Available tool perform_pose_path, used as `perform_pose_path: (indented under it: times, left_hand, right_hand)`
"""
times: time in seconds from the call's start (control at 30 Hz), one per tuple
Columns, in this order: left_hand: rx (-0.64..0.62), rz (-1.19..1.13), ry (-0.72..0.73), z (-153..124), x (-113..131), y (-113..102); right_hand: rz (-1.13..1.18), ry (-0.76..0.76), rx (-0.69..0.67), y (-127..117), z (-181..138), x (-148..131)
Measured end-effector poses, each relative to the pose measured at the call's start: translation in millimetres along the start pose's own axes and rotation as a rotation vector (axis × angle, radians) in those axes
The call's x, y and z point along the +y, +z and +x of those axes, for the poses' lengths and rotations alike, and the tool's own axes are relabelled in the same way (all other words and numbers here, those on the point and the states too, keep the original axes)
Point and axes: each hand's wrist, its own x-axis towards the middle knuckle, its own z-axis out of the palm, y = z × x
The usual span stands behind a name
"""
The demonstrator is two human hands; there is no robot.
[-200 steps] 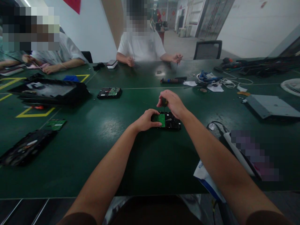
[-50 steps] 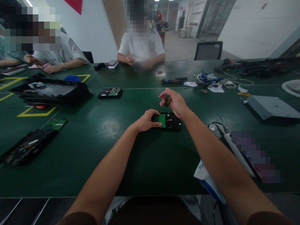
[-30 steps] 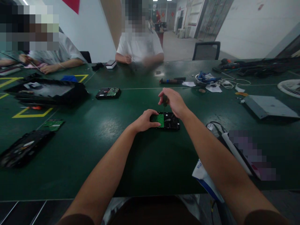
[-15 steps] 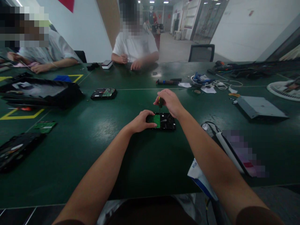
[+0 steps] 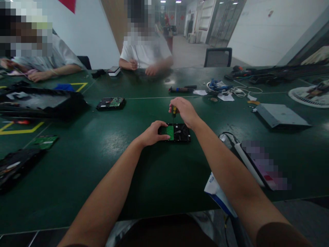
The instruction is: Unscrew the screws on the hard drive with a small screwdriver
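Observation:
A black hard drive [image 5: 182,133] with a green circuit board [image 5: 168,131] lies flat on the dark green table in front of me. My left hand [image 5: 156,133] grips its left end, thumb along the near edge and fingers at the far edge. Above the drive, my right hand [image 5: 183,110] is closed around a yellow-and-black screwdriver [image 5: 174,111]. The screwdriver stands upright, its thin shaft pointing down at the board's far right corner. Whether the tip sits in a screw is too small to tell.
Another hard drive [image 5: 111,103] lies farther left. A black tray [image 5: 43,103], a loose green board [image 5: 46,141] and black drive [image 5: 20,164] are at left. A metal box [image 5: 282,115], cables [image 5: 221,86] and a phone-like device [image 5: 262,164] lie right. Two people sit opposite.
The whole view has shifted slightly. More of the screwdriver's yellow handle shows beneath my right hand. My left hand keeps its grip on the drive.

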Motion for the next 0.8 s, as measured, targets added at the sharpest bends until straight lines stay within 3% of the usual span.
perform_pose_path:
  times: [0.1, 0.3, 0.6, 0.8]
  left_hand:
    - [-0.004, -0.005, -0.007, -0.4, 0.7, -0.4]
    - [-0.003, -0.001, 0.001, -1.2, 2.2, -1.0]
    - [-0.001, 0.000, -0.015, -1.0, 3.5, -1.1]
    - [-0.005, -0.003, -0.008, 0.1, -0.3, -0.2]
  right_hand:
    - [-0.022, 0.011, 0.031, 0.5, -0.5, -0.8]
    - [0.009, -0.046, -0.056, 1.7, -2.8, -1.4]
    - [-0.030, -0.071, -0.077, 0.3, -2.8, -1.6]
    - [-0.041, -0.038, 0.030, -2.6, -1.0, 0.6]
